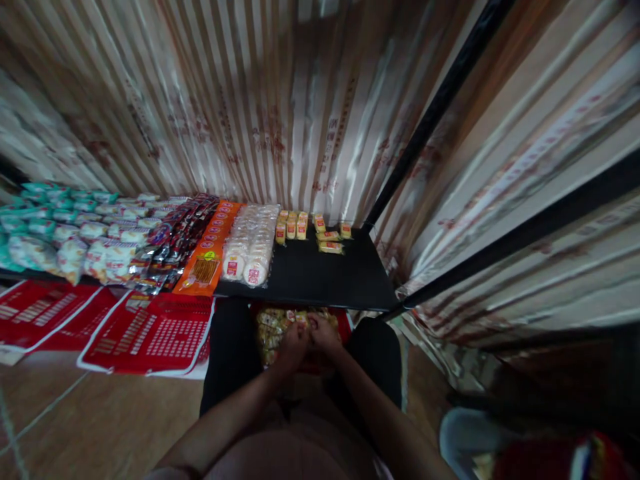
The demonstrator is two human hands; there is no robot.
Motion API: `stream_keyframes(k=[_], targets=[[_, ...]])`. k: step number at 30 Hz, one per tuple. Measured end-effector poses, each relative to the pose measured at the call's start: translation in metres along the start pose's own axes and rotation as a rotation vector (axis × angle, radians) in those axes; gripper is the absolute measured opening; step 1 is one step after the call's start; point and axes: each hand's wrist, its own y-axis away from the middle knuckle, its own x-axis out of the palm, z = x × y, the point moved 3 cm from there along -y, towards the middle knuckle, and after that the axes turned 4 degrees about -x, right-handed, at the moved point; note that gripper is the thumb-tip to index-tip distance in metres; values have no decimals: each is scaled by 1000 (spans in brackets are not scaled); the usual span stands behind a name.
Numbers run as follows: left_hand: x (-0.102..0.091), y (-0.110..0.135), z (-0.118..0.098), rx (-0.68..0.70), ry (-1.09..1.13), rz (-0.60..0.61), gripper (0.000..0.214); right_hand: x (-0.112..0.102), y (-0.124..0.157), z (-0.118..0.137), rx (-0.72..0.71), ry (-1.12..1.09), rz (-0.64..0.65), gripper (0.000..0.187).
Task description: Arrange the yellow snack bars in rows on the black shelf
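Small yellow packets (270, 327), big pile in red basket (343, 325) between knees (375, 343); left hand (295, 343) and right hand (325, 333) close together over pile, fingers (300, 328) bent, cannot tell if they grip packet; more yellow packets (291, 229) on black shelf (320, 277), beside white round snacks (247, 247) in clear wrap and orange bag (206, 257)

green bags (20, 215): cut by left edge | white tub (463, 430): cut by bottom edge | fingers (301, 328): blurred, grip unclear
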Motion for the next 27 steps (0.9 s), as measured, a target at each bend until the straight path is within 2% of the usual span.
stream_keyframes(k=[6, 13, 21, 27], targets=[[-10, 19, -7, 67, -40, -49, 26, -6, 10, 3, -28, -267, 72, 36], [-21, 25, -20, 165, -3, -156, 37, -23, 13, 22, -73, -527, 136, 32], [-41, 23, -49, 361, 109, -332, 39, -41, -9, 45, -126, -724, 24, 39], [-49, 3, -65, 294, 51, -341, 53, -46, -42, 53, -127, -717, -120, 41]])
